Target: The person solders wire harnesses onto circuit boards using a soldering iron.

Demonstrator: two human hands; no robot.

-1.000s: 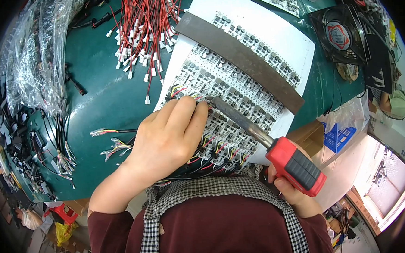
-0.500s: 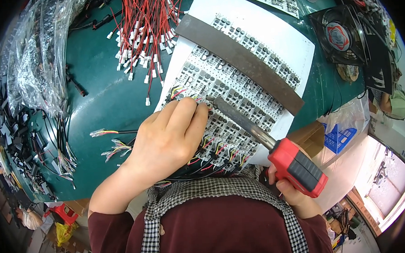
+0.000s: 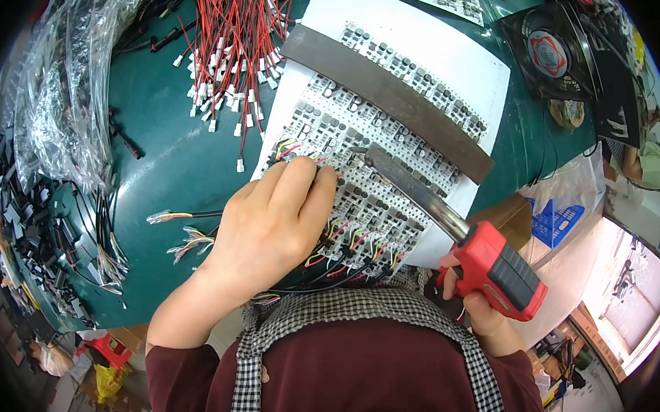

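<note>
My right hand (image 3: 471,295) grips a red and black soldering gun (image 3: 502,271) by its handle. Its long metal barrel reaches up and left, with the tip above a panel of small circuit boards (image 3: 385,112), a short way right of my left fingers. My left hand (image 3: 270,217) is closed, pinching the thin coloured wires of a cable against the panel; the fingers mostly hide the wire ends. Coloured wires (image 3: 287,148) stand beside those fingertips. Along the panel's near edge, several black cables (image 3: 341,269) lie with their coloured ends on the boards.
A dark metal bar (image 3: 391,96) lies across the panel, over white paper (image 3: 480,68). Red wires with white connectors (image 3: 239,75) spread at the far middle. Clear plastic bags (image 3: 59,102) and black parts (image 3: 37,231) crowd the left. A square fan (image 3: 551,53) stands far right.
The soldering gun has shifted right, and its tip has drawn away from my left fingertips. My left hand has stayed nearly still, fingers still closed.
</note>
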